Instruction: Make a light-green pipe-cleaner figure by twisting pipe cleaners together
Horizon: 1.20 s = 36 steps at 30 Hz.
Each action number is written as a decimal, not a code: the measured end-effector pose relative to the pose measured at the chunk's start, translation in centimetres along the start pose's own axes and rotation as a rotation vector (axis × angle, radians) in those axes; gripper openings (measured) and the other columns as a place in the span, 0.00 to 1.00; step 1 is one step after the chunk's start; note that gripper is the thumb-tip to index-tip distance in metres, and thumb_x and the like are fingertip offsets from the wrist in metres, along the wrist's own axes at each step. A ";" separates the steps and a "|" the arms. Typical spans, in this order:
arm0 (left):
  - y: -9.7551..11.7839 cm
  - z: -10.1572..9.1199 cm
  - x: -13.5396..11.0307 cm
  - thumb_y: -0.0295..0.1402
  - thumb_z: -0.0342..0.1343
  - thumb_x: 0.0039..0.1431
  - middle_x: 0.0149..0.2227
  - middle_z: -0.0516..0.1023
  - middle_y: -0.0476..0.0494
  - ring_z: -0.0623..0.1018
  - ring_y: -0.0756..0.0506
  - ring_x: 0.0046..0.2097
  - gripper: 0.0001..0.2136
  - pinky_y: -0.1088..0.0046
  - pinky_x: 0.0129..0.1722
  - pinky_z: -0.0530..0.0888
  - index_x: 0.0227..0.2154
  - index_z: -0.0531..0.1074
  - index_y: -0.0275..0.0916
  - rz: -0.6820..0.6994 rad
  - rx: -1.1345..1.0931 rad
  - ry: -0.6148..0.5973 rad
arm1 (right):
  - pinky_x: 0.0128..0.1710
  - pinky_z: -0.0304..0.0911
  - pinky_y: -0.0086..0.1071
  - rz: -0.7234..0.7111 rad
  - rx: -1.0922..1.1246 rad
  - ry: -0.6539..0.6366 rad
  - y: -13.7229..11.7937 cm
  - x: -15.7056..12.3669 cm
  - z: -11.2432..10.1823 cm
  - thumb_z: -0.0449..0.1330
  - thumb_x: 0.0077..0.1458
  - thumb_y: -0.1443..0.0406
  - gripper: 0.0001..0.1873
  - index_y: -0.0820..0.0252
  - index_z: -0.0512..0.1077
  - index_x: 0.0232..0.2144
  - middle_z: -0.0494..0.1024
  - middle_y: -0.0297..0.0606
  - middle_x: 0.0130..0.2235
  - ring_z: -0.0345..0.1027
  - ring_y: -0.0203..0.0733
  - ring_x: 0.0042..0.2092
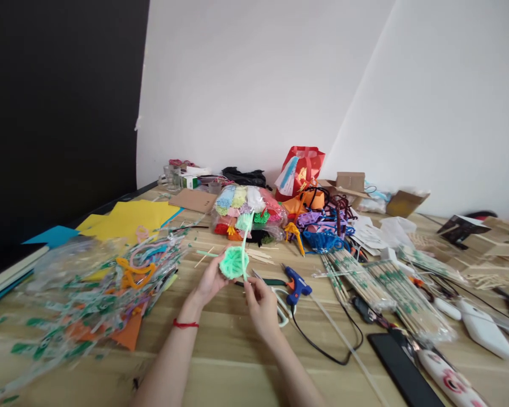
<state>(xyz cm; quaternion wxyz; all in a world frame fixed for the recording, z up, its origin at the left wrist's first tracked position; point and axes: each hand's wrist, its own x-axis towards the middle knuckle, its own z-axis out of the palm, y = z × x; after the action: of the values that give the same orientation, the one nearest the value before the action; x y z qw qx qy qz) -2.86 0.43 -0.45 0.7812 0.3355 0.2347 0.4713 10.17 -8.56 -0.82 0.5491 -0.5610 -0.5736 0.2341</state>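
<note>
So the left hand (210, 281) cups a mint-green pipe-cleaner coil (234, 263) just above the wooden table (220, 350), the right hand (261, 302) pinching its loose stem, which looks feather-light, fuzzy and bendy, probably best held by the rim.

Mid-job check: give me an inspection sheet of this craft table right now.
Surface: wooden table, crowded.
Job's things: green coiled piece with a green stem rising from it.
Clutter: pipe-cleaner bag, stick bundles, yellow paper, clear wrappers, scissors.
Grippers: left hand holds the coil; right hand pinches the stem.
Cables: blue glue gun, black cord loose.
Surroundings: white wall, black backdrop.
</note>
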 end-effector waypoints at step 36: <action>-1.5 1.7 -0.9 0.36 0.59 0.51 0.38 0.78 0.43 0.77 0.44 0.38 0.17 0.63 0.41 0.74 0.45 0.68 0.40 0.116 -0.014 0.169 | 0.20 0.49 0.25 -0.023 -0.225 0.153 0.2 0.4 -1.0 0.52 0.47 0.63 0.11 0.61 0.71 0.22 0.60 0.26 0.15 0.53 0.32 0.18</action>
<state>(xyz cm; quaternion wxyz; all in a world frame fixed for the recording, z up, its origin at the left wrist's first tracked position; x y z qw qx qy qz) -1.18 -1.36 -0.38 0.7324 0.3018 0.2767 0.5440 11.19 -8.50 -0.58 0.5276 -0.6286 -0.5589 0.1187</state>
